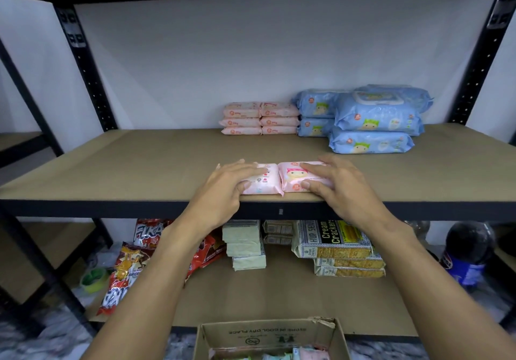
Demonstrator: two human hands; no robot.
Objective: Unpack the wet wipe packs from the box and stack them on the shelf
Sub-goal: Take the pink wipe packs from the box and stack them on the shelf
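Flat on the shelf board [125, 164], right at its front edge and touching side by side: left pink pack [265, 183] and right pink pack [291, 176]. Left grip [226, 189] spread over the left pink pack, fingers straight across the top, thumb against the near side. Right grip [343, 189] spread the same way over the right pink pack, thumb on its front corner.

Well behind, against the back wall: pink stack [259, 118] in two columns, just beside the blue packs [374, 119], piled to the right. Bare board between front pair and back stacks, and wide open board to the left as far as the black upright [83, 60].

Below, on the lower shelf: snack bags [125, 276], pale wrapped blocks [245, 245], cracker packs [335, 245], dark bottle [466, 250]. Nearest the camera, the open cardboard box [268, 334], more packs inside.
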